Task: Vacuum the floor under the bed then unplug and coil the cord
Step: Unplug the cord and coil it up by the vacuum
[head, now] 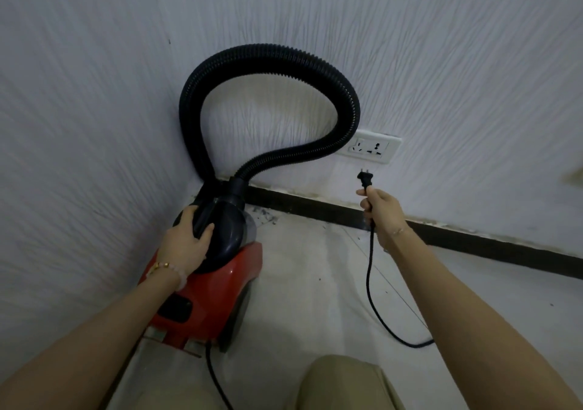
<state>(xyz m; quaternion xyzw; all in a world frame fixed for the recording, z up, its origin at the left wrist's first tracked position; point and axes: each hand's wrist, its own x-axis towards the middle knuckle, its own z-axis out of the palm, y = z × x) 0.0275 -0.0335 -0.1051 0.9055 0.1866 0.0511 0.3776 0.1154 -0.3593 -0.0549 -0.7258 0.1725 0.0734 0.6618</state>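
Fingers (pixel 367 195) of the right hand (pixel 380 210) pinch one plug (pixel 365 179).

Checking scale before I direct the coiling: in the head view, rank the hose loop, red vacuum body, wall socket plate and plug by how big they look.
1. hose loop
2. red vacuum body, nearer the camera, so its rank against the hose is unsure
3. wall socket plate
4. plug, held in the right hand

The vacuum (pixel 205 270) stands on the floor (pixel 315 283) in the wall corner, its hose (pixel 284 72) looping up against the wall. Right of the vacuum, the socket (pixel 373 149) sits low on the wall; the plug (pixel 365 180) hangs just below it, apparently apart, and its cord (pixel 372 277) trails down to the floor.
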